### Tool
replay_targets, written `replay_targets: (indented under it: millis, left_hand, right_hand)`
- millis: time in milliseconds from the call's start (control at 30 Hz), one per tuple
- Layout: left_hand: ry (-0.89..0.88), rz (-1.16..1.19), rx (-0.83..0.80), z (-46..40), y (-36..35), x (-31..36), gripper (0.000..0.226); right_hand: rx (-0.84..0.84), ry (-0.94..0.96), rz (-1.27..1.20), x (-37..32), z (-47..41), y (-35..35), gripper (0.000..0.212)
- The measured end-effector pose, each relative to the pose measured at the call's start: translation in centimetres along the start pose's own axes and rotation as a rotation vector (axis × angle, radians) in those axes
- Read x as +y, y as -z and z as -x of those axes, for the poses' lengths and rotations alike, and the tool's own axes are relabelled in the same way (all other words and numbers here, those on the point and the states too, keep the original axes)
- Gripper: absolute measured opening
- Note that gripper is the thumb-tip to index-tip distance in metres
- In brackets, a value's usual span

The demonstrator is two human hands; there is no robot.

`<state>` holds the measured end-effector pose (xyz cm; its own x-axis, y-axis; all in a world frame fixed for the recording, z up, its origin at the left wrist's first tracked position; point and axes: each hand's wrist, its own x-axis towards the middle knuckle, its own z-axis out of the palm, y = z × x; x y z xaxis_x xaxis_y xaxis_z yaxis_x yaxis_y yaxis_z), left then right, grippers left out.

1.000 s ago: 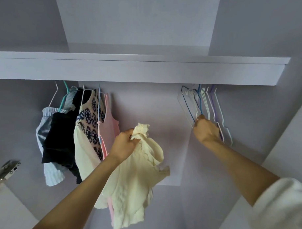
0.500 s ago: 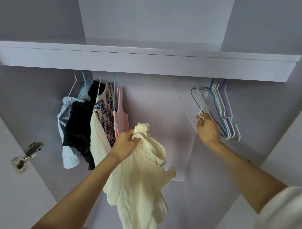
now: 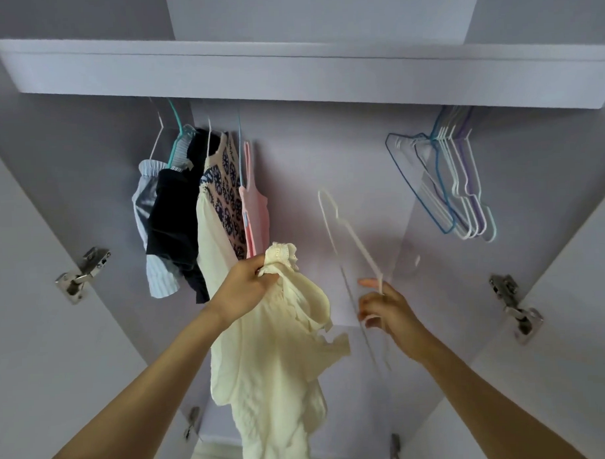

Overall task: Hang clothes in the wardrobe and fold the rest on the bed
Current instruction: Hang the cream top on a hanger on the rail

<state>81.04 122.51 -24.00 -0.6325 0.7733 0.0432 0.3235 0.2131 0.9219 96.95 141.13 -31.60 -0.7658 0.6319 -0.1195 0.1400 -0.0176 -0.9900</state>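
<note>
Right hand [image 3: 391, 317] has come off the rail and now sits lower and nearer, fingers pinched on a white hanger [image 3: 351, 239] pulled clear of the spare bunch; hanger is tilted, hook end pointing up-left, motion-blurred. Left hand [image 3: 243, 291] same spot as before, fist closed on the lace neckline of the cream top [image 3: 275, 374], which hangs loose below it, between the two forearms. Hanger and top are near each other, not touching. Further back, left: hung clothes [image 3: 204, 205] on the rail — striped, navy, patterned, pink. Right: spare hangers [image 3: 459, 186], blue, white, purple, bunched under the shelf [image 3: 288, 72]. Door hinges [image 3: 81, 274] both sides.
</note>
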Motion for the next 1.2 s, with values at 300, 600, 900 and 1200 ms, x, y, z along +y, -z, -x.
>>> replay_targets:
  millis: [300,600,900,1200]
  left_hand:
    - [0.073,-0.475,0.370,0.3,2.3,-3.1,0.034]
    - [0.381,-0.102,0.310,0.9,5.0,-3.1,0.017]
    - [0.065,-0.342,0.232,4.2,6.3,-1.1,0.017]
    - [-0.125,-0.297,0.542,8.2,10.7,2.8,0.016]
  right_hand:
    - [0.474,0.023,-0.023,0.9,0.0,-3.8,0.053]
    - [0.505,-0.100,-0.412,-2.9,-2.2,-5.9,0.045]
    - [0.119,-0.249,-0.750,-5.7,-3.4,-13.6,0.041]
    - [0.121,-0.049,-0.239,-2.4,-2.7,-18.3,0.046]
